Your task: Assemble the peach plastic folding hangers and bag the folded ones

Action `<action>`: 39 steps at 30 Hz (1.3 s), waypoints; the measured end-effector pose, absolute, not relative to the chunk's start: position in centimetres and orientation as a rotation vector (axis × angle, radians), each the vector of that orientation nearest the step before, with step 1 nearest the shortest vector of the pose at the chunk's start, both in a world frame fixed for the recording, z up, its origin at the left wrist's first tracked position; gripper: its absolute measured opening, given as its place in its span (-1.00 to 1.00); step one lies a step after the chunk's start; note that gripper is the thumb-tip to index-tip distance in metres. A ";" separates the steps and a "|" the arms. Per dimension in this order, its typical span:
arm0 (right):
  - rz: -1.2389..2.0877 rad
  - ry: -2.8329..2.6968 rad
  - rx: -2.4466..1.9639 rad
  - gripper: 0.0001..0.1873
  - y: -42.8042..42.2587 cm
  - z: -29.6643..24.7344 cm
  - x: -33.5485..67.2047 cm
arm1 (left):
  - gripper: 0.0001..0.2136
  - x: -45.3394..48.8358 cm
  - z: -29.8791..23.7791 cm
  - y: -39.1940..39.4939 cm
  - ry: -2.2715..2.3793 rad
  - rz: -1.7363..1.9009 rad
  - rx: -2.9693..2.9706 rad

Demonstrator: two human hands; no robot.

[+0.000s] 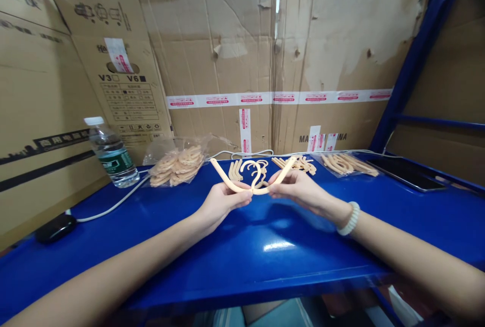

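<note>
A cream plastic folding hanger (260,191) is held up above the blue table, its two arms slanting upward and outward from the middle joint and its hook rising between them. My left hand (225,201) pinches the left arm close to the joint, thumb on the near side. With thumb and fingers, my right hand (299,191) is closed on the right arm. Behind the hanger lie loose curved hanger arms (235,170), some hook pieces (264,166) and a pile of more cream parts (303,164); the hanger and hands partly cover them.
Clear bags of cream parts lie at the left (176,165) and right (346,164). A water bottle (113,157), a black device (56,228) with a white cable and a dark tablet-like slab (405,173) are on the blue table (242,261). Cardboard (212,64) walls the back.
</note>
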State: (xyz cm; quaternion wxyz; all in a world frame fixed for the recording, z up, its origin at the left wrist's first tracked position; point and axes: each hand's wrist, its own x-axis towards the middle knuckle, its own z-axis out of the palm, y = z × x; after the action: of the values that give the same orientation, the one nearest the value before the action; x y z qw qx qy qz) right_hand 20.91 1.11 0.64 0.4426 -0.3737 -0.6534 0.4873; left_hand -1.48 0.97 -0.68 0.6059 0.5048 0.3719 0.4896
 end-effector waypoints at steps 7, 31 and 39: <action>0.801 -2.053 -1.061 -0.69 3.8 3.6 27.3 | -0.82 -3.5 0.2 3.5 0.924 1.255 1.173; 0.397 -2.639 -1.277 -0.77 3.5 2.6 26.9 | -0.79 -3.6 -0.7 2.5 1.081 0.783 2.552; 0.453 -2.651 -1.289 -0.72 3.9 2.7 27.8 | -0.80 -4.0 -0.5 2.9 1.107 0.739 2.614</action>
State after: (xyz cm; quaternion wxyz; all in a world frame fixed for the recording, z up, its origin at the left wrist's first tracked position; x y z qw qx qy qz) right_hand 27.77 3.92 2.71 0.0793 -0.4309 -0.8861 0.1515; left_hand -4.03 2.93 -0.52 0.1037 0.8863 0.3754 0.2506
